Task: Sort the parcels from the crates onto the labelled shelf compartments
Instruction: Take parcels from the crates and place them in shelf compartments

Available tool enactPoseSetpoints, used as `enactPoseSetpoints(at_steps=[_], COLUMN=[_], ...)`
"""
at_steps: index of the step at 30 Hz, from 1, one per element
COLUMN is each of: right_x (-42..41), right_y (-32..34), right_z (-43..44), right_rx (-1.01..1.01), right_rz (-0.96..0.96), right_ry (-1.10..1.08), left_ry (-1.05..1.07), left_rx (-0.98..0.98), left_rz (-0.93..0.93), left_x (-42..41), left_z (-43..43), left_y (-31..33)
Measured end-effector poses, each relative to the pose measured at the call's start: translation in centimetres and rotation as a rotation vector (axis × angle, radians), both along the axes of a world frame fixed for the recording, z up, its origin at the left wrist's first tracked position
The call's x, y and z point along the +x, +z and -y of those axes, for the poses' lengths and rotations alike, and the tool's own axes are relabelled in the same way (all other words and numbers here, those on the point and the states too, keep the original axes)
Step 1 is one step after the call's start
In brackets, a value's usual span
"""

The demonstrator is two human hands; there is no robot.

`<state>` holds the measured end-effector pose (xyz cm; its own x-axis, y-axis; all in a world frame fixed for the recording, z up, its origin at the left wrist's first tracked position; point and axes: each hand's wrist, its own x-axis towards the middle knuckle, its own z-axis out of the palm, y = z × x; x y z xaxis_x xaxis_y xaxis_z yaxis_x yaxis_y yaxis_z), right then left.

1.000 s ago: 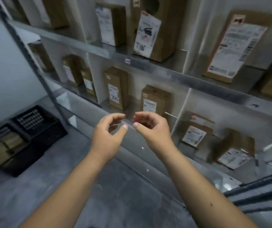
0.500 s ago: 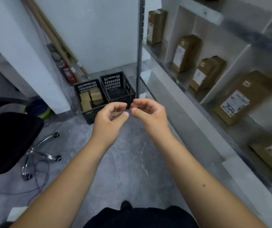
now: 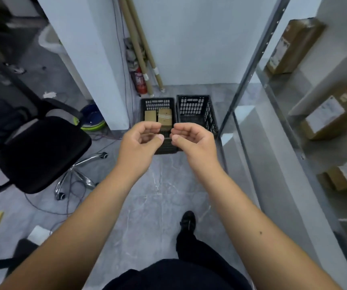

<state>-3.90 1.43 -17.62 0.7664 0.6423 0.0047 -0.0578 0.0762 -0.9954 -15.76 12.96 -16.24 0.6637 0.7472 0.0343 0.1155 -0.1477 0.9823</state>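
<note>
Black slatted plastic left crate point(image 3: 157, 103): brown cardboard parcels point(image 3: 165, 119) inside. Left hand point(image 3: 139, 144), right hand point(image 3: 194, 144): fingers loosely curled, holding nothing.

place: parcel storeroom | evidence: metal shelving point(image 3: 251, 65) with labelled cardboard parcels point(image 3: 323, 120) | black crates point(image 3: 193, 105) on grey floor point(image 3: 158, 195) | office chair point(image 3: 42, 151)

The left hand point(image 3: 140, 143) and right hand point(image 3: 193, 142) hide the left crate point(image 3: 158, 103) at its near end; the label on the shelf parcel point(image 3: 323, 117) is too blurred to read.
</note>
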Motion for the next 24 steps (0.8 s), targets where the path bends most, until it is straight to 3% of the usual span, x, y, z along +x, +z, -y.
enactPoseSetpoints(at_steps=[13,24], right_x=[18.4,28.8], right_y=[-3.2,-8.9], right_z=[-11.5,-30.3], right_rx=[-0.239,-0.385], right_rz=[0.109,0.012], right_ry=[0.134,0.182], left_ry=[0.162,0.145], left_rx=[-0.012,-0.073], left_rz=[-0.202,-0.412], left_x=[15.2,24.4], left_z=[-11.9,-31.1], left_y=[-2.3,-8.9])
